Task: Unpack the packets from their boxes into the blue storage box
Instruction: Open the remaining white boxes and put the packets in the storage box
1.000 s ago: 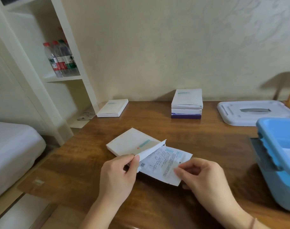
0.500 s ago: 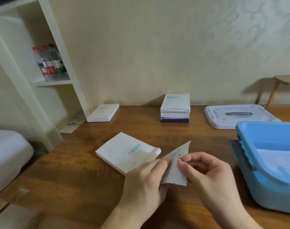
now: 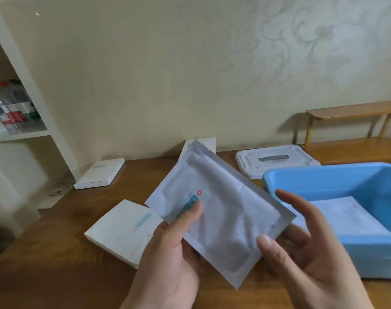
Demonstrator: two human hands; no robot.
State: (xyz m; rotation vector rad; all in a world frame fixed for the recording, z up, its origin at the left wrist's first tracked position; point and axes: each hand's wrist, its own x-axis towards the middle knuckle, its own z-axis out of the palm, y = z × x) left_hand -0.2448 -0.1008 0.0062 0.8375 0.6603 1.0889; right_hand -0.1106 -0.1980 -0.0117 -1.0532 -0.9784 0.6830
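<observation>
Whereas one second earlier both hands worked at the flap of the white box lying on the table and a printed leaflet showed at its mouth, a sealed white packet (image 3: 221, 210) is now held clear above the tabletop, tilted, with one corner raised toward the wall. Left hand (image 3: 174, 259) grasps the packet's lower left edge, its thumb pressed on the printed face beside a small teal label and red mark; right hand (image 3: 306, 248) steadies the lower right corner, thumb pinching the front edge, while its upper fingers are spread and lie apart from the foil. Emptied or partly emptied, the white box (image 3: 123, 233) rests flat on the wooden table (image 3: 56, 253) just below and left of the packet; whether more remains inside cannot be told. Blue storage box (image 3: 337, 181) stands open just to the right, touching neither hand, and at least one flat white packet (image 3: 341, 217) already lies on its floor. Its white lid (image 3: 277, 161) sits behind it, near the wall. Further boxes remain: one flat box (image 3: 100, 173) at the far left of the table, and a stack (image 3: 203, 143) largely hidden behind the raised packet. Judged from this arrangement, extraction of the present packet is complete and transfer rightward into the storage box is the step in hand, with several boxes yet unopened
</observation>
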